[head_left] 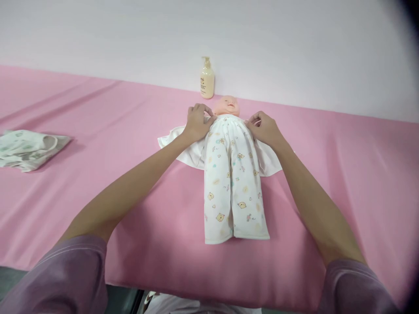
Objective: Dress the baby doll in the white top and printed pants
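Note:
A baby doll (228,105) lies on its back on the pink surface (98,131), head toward the wall. Printed white baby trousers (233,183) cover it from the chest down, legs pointing toward me. Under the doll spreads a white cloth (190,153). My left hand (196,123) pinches the trousers' waistband at the doll's left side, fingers closed. On the other side, my right hand (266,129) grips the same waistband, fingers curled shut.
A cream pump bottle (207,79) stands against the white wall just behind the doll's head. A folded printed garment (28,148) lies at the far left. The pink surface's front edge runs near my body.

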`<act>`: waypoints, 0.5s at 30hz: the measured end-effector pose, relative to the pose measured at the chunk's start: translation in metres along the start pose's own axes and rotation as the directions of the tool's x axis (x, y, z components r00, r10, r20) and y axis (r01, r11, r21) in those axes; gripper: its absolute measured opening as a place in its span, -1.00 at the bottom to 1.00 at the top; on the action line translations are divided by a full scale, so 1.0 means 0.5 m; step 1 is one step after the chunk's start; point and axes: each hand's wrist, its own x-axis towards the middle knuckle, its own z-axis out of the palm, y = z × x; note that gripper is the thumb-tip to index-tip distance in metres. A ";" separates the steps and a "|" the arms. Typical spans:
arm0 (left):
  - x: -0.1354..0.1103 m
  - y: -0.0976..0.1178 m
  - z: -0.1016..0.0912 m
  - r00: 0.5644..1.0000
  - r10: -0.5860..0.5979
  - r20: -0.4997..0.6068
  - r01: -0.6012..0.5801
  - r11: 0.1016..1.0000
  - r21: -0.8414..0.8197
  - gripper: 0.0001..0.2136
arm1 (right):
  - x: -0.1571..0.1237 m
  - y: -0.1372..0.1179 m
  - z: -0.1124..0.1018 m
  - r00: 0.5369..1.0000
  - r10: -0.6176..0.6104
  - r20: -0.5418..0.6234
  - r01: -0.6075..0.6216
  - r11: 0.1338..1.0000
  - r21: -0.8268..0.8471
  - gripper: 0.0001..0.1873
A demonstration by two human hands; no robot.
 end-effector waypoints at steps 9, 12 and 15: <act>-0.112 0.054 -0.030 0.992 -0.060 0.110 0.041 0.985 0.168 -0.80 | -0.035 -0.021 -0.021 0.987 0.124 0.107 -0.101 0.975 -0.200 -0.46; -0.112 0.074 -0.044 0.976 -0.165 0.142 0.138 0.973 0.186 -0.71 | -0.042 -0.024 -0.010 0.962 0.222 0.157 -0.185 0.957 -0.223 -0.34; -0.100 0.080 -0.055 0.944 -0.282 0.170 0.256 0.953 0.159 -0.56 | -0.044 -0.019 0.000 0.928 0.314 0.198 -0.279 0.942 -0.189 -0.30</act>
